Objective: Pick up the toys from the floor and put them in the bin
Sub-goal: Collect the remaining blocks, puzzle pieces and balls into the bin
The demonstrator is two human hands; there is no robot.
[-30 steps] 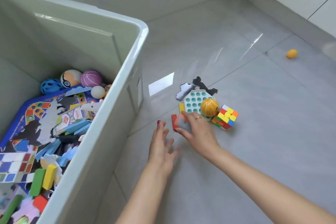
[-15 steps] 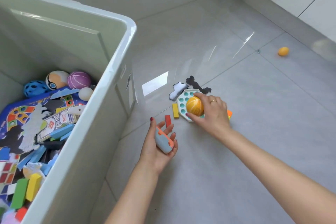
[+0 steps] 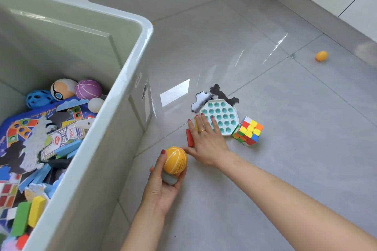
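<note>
Left hand (image 3: 163,181) palm-up, cupping a smooth orange ball (image 3: 175,160) with white seams atop a grey rounded toy (image 3: 169,178), beside the pale plastic bin (image 3: 130,79). Right hand (image 3: 208,140) open, fingers spread flat over a red block (image 3: 189,138) and octagonal bubble-dimple pad (image 3: 222,116) on glossy tile floor (image 3: 285,149). Puzzle cube (image 3: 247,130) adjacent.
</note>
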